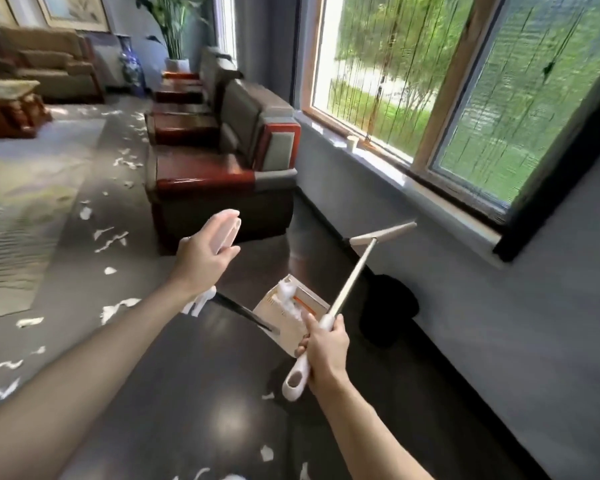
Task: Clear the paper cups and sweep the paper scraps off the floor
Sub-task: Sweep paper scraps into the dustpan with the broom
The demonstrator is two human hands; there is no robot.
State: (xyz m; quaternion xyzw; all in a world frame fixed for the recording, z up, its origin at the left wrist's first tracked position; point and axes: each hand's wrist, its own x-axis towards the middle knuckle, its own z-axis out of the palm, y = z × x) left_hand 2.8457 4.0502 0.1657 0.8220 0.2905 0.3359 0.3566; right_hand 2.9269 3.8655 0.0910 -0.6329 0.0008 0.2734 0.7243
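**Sweep partly done; one cup outstanding**

Floor point(194, 393): dark and glossy. A trail of scraps point(111, 240) runs along its left side, past the armchairs point(222, 181) and toward the far end of the room. More pieces lie at the bottom of the view, near the person's feet. In my judgement most of the sweeping is still to do.

Sill point(430, 199): one cup point(352, 142) stands upright on it by the window, well apart from both hands. It has not been cleared. No other cup can be made out.

Dark shape point(388, 306) on the floor below the sill: possibly a bin or bag, but I cannot tell which.

Dustpan point(309, 303): just ahead of the right hand, with a white clump of scraps inside. At least one load has been collected and not yet emptied.

Broom point(354, 275): its head is raised off the floor and points toward the sill, so it is not sweeping.

Right grip point(326, 348): clenched round the broom's white handle near its end.

Left grip point(205, 261): grasping a pale handle point(226, 230). This is probably the dustpan's, though the join is not visible.
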